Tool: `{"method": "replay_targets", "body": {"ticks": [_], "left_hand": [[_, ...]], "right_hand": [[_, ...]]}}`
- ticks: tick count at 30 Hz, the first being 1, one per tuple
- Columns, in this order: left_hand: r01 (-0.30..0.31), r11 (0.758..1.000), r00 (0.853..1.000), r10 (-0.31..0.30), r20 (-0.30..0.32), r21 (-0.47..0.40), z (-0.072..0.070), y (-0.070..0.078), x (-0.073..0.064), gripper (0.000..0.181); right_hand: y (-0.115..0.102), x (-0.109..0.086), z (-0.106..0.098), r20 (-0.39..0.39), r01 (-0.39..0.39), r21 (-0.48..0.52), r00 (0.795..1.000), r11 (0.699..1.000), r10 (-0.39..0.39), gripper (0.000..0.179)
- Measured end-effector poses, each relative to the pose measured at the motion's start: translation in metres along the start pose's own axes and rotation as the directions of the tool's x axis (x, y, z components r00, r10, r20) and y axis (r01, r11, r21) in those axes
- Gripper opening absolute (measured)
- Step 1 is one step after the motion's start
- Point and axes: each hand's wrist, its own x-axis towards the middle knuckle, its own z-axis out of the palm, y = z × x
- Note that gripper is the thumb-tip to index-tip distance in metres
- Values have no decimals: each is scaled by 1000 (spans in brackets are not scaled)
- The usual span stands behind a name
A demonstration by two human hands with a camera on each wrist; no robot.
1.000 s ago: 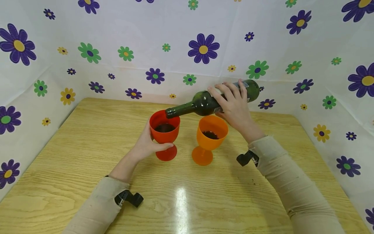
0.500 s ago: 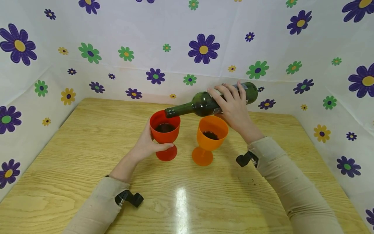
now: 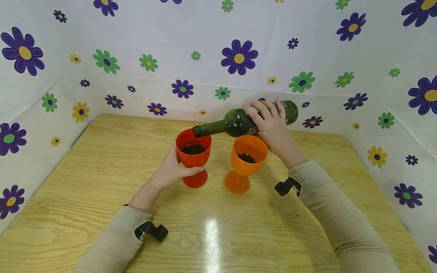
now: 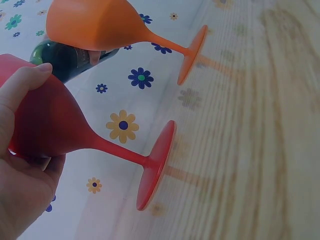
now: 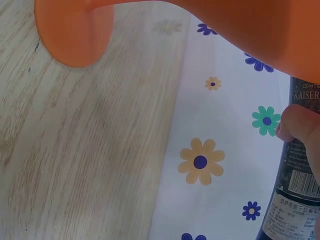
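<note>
My left hand grips the bowl of a red goblet, fingers behind it and thumb across its front. Dark liquid lies inside; the goblet's foot stands on the table in the left wrist view. My right hand holds a green wine bottle by its body, tipped nearly level. The bottle's mouth reaches over the red goblet's rim. Below the bottle and to the right stands an orange goblet, also with dark liquid in it. The right wrist view shows my thumb on the bottle's printed label.
The goblets share a light wooden table. A white flowered cloth hangs along its back and sides, with the bottle's base close to it. A small black camera sits at each wrist.
The bottle's base end has sunk slightly and shifted a little left with my right hand, so the bottle lies flatter. Its mouth stays over the red goblet; my left hand keeps its hold.
</note>
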Motion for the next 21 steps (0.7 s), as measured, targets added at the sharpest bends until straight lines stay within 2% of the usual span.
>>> {"method": "replay_targets", "body": {"ticks": [15, 21], "left_hand": [[-27, 1000, 1000, 27, 2, -12, 0, 0, 0, 84], [-44, 999, 999, 45, 3, -26, 1, 0, 0, 84]], "right_hand": [[-2, -6, 7, 41, -101, 84, 994, 991, 98, 91], [-2, -11, 7, 61, -164, 114, 986, 980, 158, 92]]}}
